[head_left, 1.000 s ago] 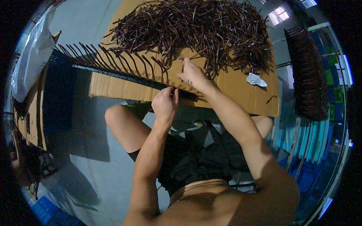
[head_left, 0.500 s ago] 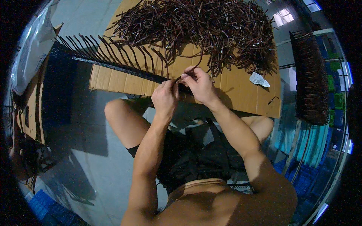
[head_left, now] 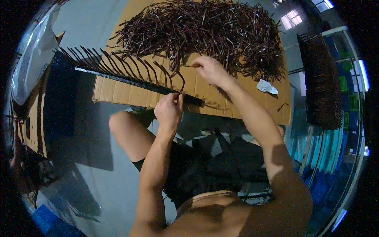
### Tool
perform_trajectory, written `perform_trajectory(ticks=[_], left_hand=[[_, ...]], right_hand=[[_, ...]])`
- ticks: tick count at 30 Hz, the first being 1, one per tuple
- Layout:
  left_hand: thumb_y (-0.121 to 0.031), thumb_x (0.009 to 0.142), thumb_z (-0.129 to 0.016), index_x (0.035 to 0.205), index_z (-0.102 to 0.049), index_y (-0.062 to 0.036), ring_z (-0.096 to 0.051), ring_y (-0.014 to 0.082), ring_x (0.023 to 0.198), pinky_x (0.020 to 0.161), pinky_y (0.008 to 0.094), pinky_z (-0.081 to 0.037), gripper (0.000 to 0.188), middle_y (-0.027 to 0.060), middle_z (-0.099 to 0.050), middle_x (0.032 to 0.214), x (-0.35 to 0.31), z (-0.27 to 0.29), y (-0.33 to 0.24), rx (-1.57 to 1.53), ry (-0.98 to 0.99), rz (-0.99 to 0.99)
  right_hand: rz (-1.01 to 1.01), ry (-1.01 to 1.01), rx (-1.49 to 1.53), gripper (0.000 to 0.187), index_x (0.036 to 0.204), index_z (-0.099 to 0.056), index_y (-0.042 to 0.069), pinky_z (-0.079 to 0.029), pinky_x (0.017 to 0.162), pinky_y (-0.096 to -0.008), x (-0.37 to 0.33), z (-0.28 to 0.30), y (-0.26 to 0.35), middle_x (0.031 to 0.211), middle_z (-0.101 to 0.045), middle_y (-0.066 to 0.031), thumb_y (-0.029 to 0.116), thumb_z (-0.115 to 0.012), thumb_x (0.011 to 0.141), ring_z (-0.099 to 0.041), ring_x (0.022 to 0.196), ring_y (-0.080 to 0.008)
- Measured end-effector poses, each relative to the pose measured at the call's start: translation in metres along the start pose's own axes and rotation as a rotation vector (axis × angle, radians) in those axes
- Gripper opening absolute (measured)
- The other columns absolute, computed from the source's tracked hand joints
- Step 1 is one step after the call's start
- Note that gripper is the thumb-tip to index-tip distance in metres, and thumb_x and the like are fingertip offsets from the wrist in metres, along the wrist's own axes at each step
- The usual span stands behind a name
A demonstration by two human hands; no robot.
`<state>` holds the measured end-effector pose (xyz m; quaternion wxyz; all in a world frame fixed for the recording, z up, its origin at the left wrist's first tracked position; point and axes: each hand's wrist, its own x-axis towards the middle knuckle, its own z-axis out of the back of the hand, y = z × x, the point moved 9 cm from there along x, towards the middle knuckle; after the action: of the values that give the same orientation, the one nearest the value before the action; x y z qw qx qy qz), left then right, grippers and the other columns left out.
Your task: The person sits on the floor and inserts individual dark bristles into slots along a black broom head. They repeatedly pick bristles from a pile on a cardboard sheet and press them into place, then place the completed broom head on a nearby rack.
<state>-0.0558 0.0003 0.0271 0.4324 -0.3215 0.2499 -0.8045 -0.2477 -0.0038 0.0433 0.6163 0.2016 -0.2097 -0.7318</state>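
A long dark bar (head_left: pixel 118 76), with a row of bent brown rods (head_left: pixel 148 71) standing up from it, lies slantwise over the near edge of the cardboard. My left hand (head_left: pixel 167 112) is closed on the bar towards its right end, thumb and fingers at the foot of the last bent rod (head_left: pixel 182 81). Beyond it, over the cardboard, my right hand (head_left: pixel 211 72) is closed in a pinch, and a short end of a brown rod shows at its fingertips. A big heap of loose bent rods (head_left: pixel 205 33) lies just past that hand.
The cardboard sheet (head_left: pixel 237 103) carries a crumpled white paper (head_left: pixel 267 87) and one stray rod (head_left: pixel 282 106) at the right. Another rod-filled bar (head_left: pixel 321 79) stands at far right, by blue-green racks (head_left: pixel 321 154). A plastic bag (head_left: pixel 33 59) is at the left.
My right hand has left the bar and moved away, up towards the heap. A bent rod now stands at my left fingers, which have shifted slightly down along with the bar.
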Motion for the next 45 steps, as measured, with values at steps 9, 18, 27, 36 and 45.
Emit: perform_trajectory(ticks=[9, 18, 27, 36, 45], left_hand=[[-0.02, 0.081, -0.065, 0.087, -0.065, -0.0083, -0.063, 0.0282, 0.065, 0.056, 0.0364, -0.049, 0.013, 0.0112, -0.064, 0.074, -0.011, -0.012, -0.019, -0.082, 0.022, -0.078], [-0.018, 0.081, -0.063, 0.082, -0.061, -0.0069, -0.061, 0.0329, 0.067, 0.058, 0.0416, -0.047, 0.011, 0.0122, -0.062, 0.074, -0.009, -0.022, -0.019, -0.084, 0.081, -0.103], [-0.021, 0.083, -0.061, 0.082, -0.062, -0.0071, -0.06, 0.0332, 0.067, 0.057, 0.0424, -0.046, 0.014, 0.0117, -0.062, 0.074, -0.009, -0.026, -0.018, -0.059, 0.111, -0.1], [-0.024, 0.081, -0.066, 0.074, -0.063, -0.0078, -0.061, 0.03, 0.063, 0.057, 0.0397, -0.048, 0.018, 0.0108, -0.062, 0.067, 0.0, -0.005, 0.0, 0.014, 0.022, 0.019], [-0.024, 0.081, -0.067, 0.086, -0.068, -0.0048, -0.065, 0.0262, 0.06, 0.056, 0.035, -0.051, 0.02, 0.0131, -0.065, 0.07, -0.011, -0.004, -0.009, -0.132, 0.009, 0.004]], right_hand=[[0.145, -0.418, -0.128, 0.013, 0.094, -0.057, -0.001, -0.048, 0.078, -0.0378, -0.036, 0.01, -0.001, 0.096, -0.059, -0.0131, 0.004, -0.058, 0.083, -0.058, 0.088, -0.0268], [-0.115, -0.421, 0.726, 0.013, 0.096, -0.056, 0.0, -0.049, 0.067, -0.0273, -0.087, -0.028, 0.013, 0.081, -0.063, -0.0077, 0.012, -0.057, 0.091, -0.06, 0.073, -0.0138], [-0.001, -0.344, 0.449, 0.013, 0.095, -0.061, 0.0, -0.05, 0.069, -0.0316, -0.088, -0.014, 0.039, 0.086, -0.066, -0.0134, 0.011, -0.06, 0.088, -0.066, 0.077, -0.0219], [-0.286, 0.041, 0.476, 0.021, 0.1, -0.059, 0.001, -0.048, 0.062, -0.0341, 0.01, -0.014, -0.016, 0.079, -0.063, -0.0089, 0.015, -0.061, 0.084, -0.06, 0.068, -0.0204], [-0.609, -0.003, 0.81, 0.022, 0.087, -0.053, -0.001, -0.048, 0.057, -0.0316, 0.028, -0.078, -0.046, 0.072, -0.059, -0.0119, 0.011, -0.067, 0.075, -0.059, 0.066, -0.0165]])
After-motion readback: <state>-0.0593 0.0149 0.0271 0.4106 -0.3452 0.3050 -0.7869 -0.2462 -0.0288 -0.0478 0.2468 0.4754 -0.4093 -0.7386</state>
